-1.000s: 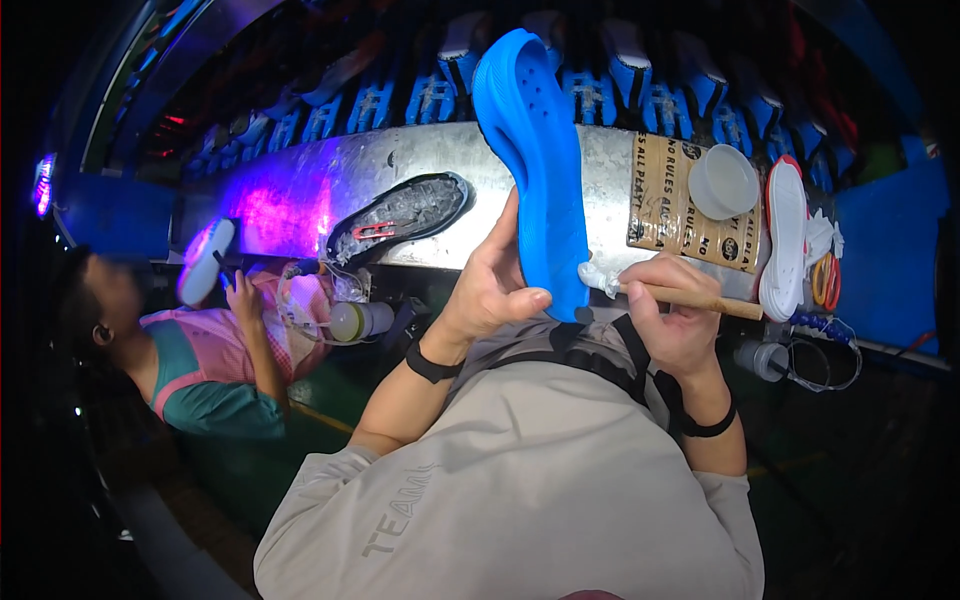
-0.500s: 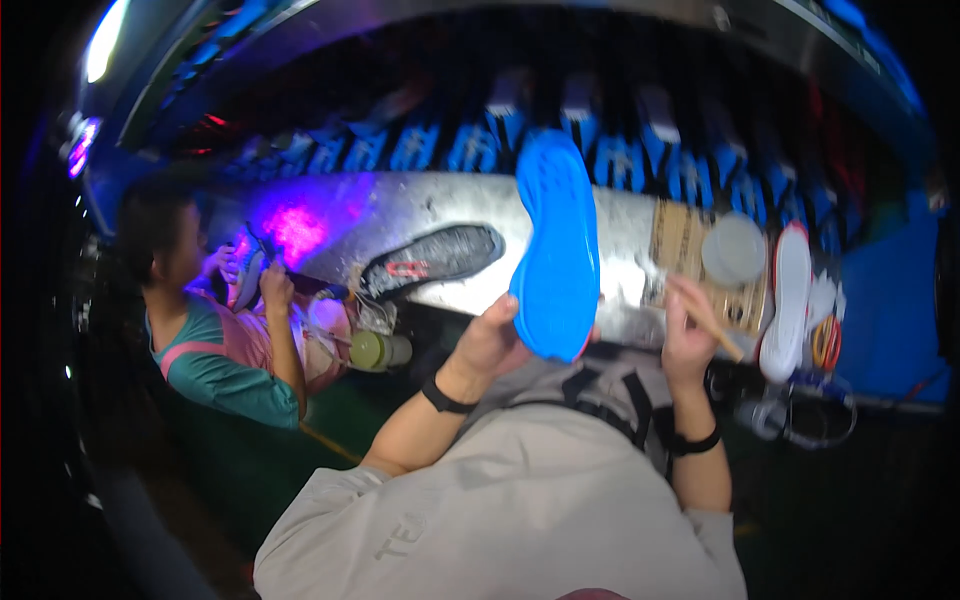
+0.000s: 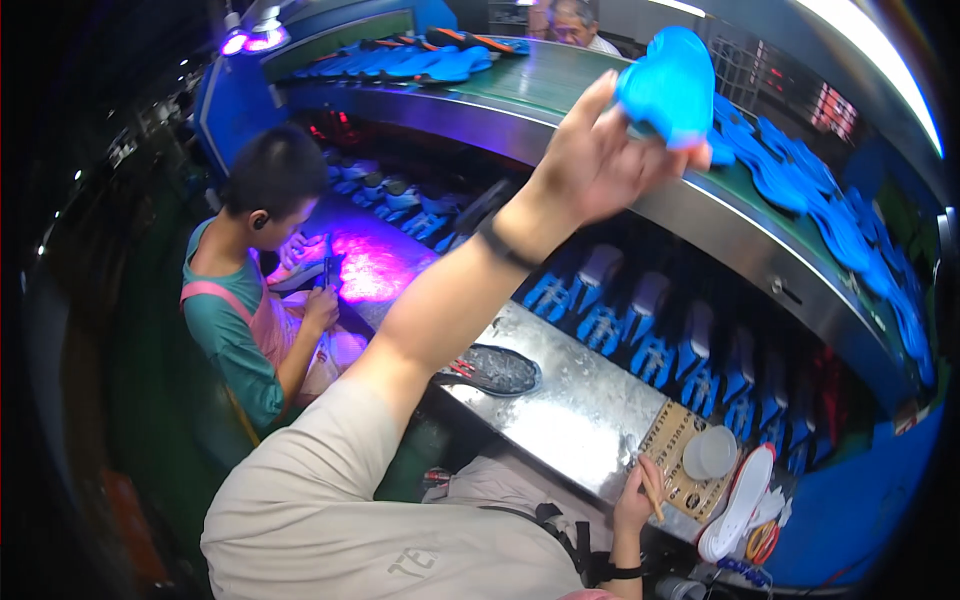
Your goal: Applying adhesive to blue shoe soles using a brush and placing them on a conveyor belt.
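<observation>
My left hand (image 3: 590, 165) is raised high at the upper right, closed on a blue shoe sole (image 3: 678, 80) at the edge of the green conveyor belt (image 3: 520, 80). Low at the right, my right hand (image 3: 632, 505) grips a slim wooden-handled brush (image 3: 653, 495); its bristle end is hard to make out. Beside that hand, a translucent round tub (image 3: 712, 452) rests on a printed cardboard sheet (image 3: 662, 432). A dark shoe-shaped piece with red marks (image 3: 500, 370) lies on the metal bench (image 3: 560, 400), partly hidden behind my left arm.
Several blue soles (image 3: 800, 180) lie along the belt, and more pieces fill the rack (image 3: 650, 350) beneath it. A white sole (image 3: 738, 505) is beside the cardboard. One co-worker (image 3: 250, 270) sits at the left under purple light; another person (image 3: 575, 25) is beyond the belt.
My left hand has carried the blue sole from in front of my body up and away to the belt. The view has swung, and my right hand still holds the brush near the cardboard.
</observation>
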Demonstrator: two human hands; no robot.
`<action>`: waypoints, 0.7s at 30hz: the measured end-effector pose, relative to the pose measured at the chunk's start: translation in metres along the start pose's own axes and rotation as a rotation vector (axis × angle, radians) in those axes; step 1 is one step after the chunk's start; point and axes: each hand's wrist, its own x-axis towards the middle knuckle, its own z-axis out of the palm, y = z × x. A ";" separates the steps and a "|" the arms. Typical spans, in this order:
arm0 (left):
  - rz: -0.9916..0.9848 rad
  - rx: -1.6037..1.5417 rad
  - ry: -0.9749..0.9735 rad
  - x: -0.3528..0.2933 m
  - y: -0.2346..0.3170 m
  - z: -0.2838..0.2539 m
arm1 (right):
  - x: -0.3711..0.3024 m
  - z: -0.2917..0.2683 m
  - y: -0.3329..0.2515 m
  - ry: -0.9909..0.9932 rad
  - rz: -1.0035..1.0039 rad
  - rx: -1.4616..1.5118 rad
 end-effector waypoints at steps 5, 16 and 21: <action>0.079 0.255 0.357 0.048 0.040 -0.038 | -0.002 0.000 0.001 0.016 0.038 -0.005; 0.054 1.158 1.277 -0.041 0.242 -0.150 | -0.004 0.007 0.011 0.033 -0.121 -0.069; -0.068 1.539 1.071 -0.055 0.244 -0.155 | -0.005 0.009 0.022 0.030 -0.109 -0.044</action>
